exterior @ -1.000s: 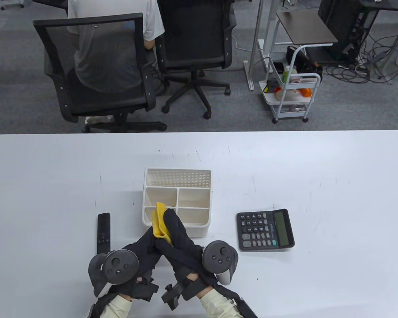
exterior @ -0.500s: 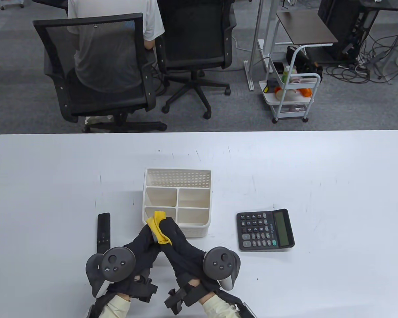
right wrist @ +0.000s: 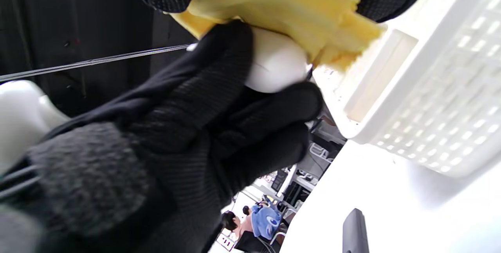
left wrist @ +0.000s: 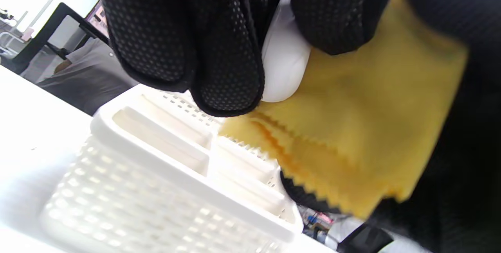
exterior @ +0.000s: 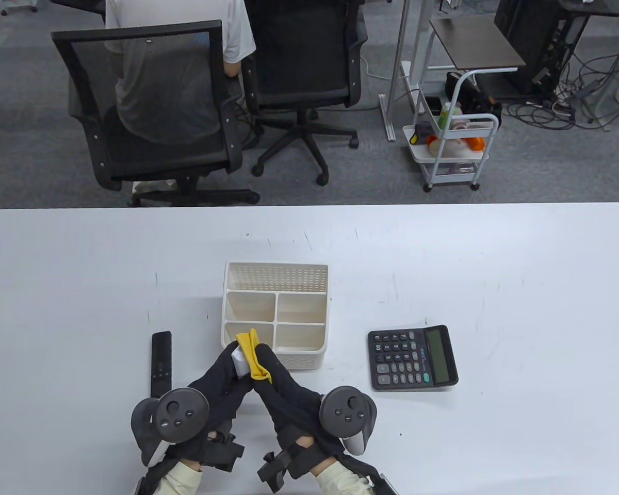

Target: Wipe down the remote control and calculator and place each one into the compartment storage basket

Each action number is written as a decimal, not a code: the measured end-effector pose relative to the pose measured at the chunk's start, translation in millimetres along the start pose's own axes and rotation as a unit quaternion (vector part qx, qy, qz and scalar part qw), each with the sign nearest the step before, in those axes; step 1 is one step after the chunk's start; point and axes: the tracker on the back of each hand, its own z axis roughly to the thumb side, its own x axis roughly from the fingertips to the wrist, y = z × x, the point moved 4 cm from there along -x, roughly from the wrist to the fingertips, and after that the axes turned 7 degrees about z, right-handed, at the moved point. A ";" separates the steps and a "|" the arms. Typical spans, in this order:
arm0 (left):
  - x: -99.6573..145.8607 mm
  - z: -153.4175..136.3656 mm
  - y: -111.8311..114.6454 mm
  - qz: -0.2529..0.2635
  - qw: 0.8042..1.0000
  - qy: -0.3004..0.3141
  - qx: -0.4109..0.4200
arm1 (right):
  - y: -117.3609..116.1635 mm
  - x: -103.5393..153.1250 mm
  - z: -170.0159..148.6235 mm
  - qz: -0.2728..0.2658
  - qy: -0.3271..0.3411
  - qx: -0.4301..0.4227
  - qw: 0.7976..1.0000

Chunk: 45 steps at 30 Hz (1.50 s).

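Yellow cloth [exterior: 251,355], pinking-cut edge, is pinched in the right hand [exterior: 281,384] and pressed against a small white remote control [exterior: 239,359], which the left hand [exterior: 222,379] grips by curled fingers [left wrist: 223,69]. Both hands meet just above the near wall of the compartment storage basket [exterior: 275,276].

Second remote, black [exterior: 161,363], lies flat on the table [exterior: 521,258] left of the basket, near the left wrist. Calculator [exterior: 412,358] lies flat, right of the basket, well apart from both hands.

Risks, as judged: the white remote looks smooth and rounded, and only its tip shows past the glove; rubbing toward that free end could push it out of the grip, dropping it onto the basket rim or into a compartment before the wipe is done. A loose cloth corner hanging over the basket could snag on the perforated wall.

Basket: one long rear compartment, four smaller front ones. Those in view hold nothing; the near-left one is partly hidden by the hands.
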 end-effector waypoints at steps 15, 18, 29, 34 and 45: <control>0.5 11.5 7.6 -0.001 1.000 0.021 0.022 | 11.3 1.0 -14.8 -0.012 -0.036 -0.027 0.999; -2.9 4.0 5.1 0.004 1.000 -0.002 0.016 | 6.3 0.2 -13.8 0.003 -0.036 -0.008 0.999; 7.1 18.1 12.1 -0.031 0.998 0.040 -0.022 | 4.4 7.0 -11.0 -0.020 -0.020 -0.033 0.999; 8.2 18.2 6.1 -0.006 0.999 0.034 -0.007 | 6.6 8.4 -10.5 -0.026 -0.019 -0.037 0.999; 7.8 19.5 10.9 -0.034 0.996 0.050 -0.071 | -1.0 6.5 1.4 0.002 0.005 0.034 0.999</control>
